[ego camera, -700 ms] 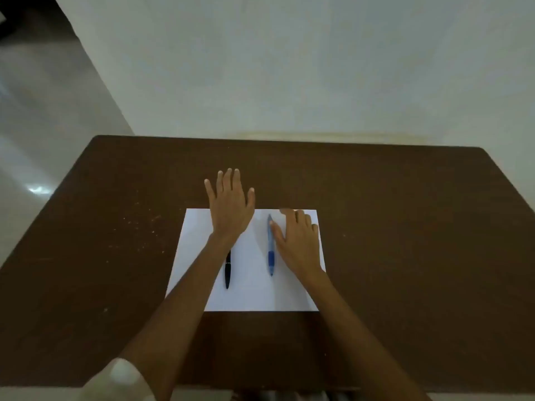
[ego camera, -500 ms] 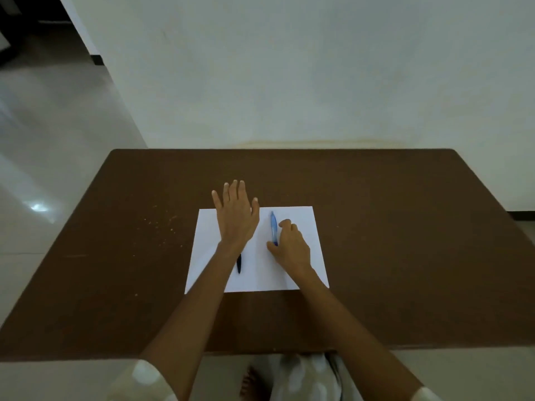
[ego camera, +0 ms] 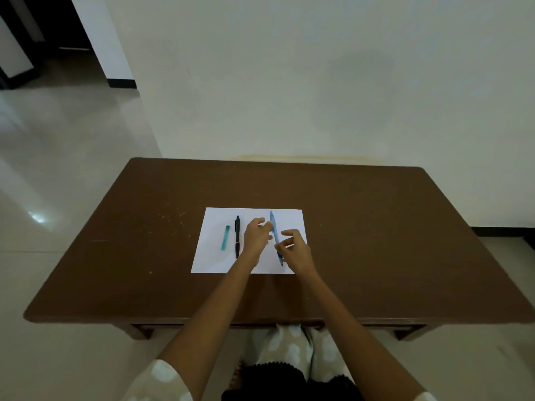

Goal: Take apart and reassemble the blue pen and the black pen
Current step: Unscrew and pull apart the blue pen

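- I have the blue pen [ego camera: 274, 233] between my two hands, both on it at once, which I judge is the hold for twisting or pulling its halves apart.
- My left hand [ego camera: 255, 237] reaches across from the left, fingertips closed on the pen's far half; the other fingers are loosely curled.
- My right hand [ego camera: 296, 250] pinches the near half, around the darker blue grip section, thumb and forefinger on the barrel. Whether the pen is lifted clear of the sheet or still touching it, I cannot tell.
- The pen points roughly from the near edge of the surface [ego camera: 376, 241] toward its far edge, over the right part of the white sheet [ego camera: 291, 219].
- The black pen [ego camera: 237, 236] lies flat on the left part of the sheet, parallel to the blue one and untouched; I read that as parked until the blue one is finished.
- A small teal piece [ego camera: 225, 241] lies just left of the black pen, near the sheet's left edge; I cannot tell what it belongs to.
- The sheet sits in the middle of the surface, presumably so small parts stay visible against white.
- The blue pen looks whole, so I judge disassembly has not yet begun.
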Available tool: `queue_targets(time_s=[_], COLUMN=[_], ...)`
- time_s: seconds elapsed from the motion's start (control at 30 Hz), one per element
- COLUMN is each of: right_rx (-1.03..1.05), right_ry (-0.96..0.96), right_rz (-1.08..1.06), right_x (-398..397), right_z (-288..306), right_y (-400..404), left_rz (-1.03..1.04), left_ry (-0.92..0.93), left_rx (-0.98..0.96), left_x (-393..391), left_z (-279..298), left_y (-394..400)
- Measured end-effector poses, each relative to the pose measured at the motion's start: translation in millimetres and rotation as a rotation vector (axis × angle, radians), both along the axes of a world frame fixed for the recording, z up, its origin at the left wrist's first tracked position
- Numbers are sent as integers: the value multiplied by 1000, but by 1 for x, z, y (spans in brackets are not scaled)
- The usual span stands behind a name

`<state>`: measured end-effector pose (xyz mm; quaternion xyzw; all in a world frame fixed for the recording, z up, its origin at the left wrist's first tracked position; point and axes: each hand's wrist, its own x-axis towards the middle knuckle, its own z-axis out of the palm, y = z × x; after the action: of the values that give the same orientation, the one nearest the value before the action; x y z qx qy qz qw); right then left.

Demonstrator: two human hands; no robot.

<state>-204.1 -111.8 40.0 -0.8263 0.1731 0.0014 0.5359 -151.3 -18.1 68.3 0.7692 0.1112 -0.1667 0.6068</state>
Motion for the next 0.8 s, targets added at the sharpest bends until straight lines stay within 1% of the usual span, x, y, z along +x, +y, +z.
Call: queue_targets(time_s=[0.03,0.07,0.17,0.27,0.37,0.43,0.53,0.63,0.8], right_rx=[5,10,46,131,231,253,231,248,278], right_ry=[-4,-5,-14,-31,-32,-10,23,35,112], right_rz=[23,43,78,-45,-148,-109,-23,25,75], right_x=[1,3,12,21,37,46,52,44,19], right_z=[-3,-6,-15,-15,-3,6,15,23,34], right_y=[-3,-4,-8,-13,-14,-11,-9,-13,-22], left_rz=[20,23,59,82,1,-34,-20,-45,-195], left_ry=[26,26,10,26,29,5,-56,-87,20], left_rx=[-59,-74,-52,-55,-18,37,98,93,88], left_x=[0,1,9,11,6,1,-8,-24,-43], left_z=[-1,-3,-13,-16,-17,-16,-8,-1,14], left_y=[-3,-5,-9,-7,-5,-3,3,9,14])
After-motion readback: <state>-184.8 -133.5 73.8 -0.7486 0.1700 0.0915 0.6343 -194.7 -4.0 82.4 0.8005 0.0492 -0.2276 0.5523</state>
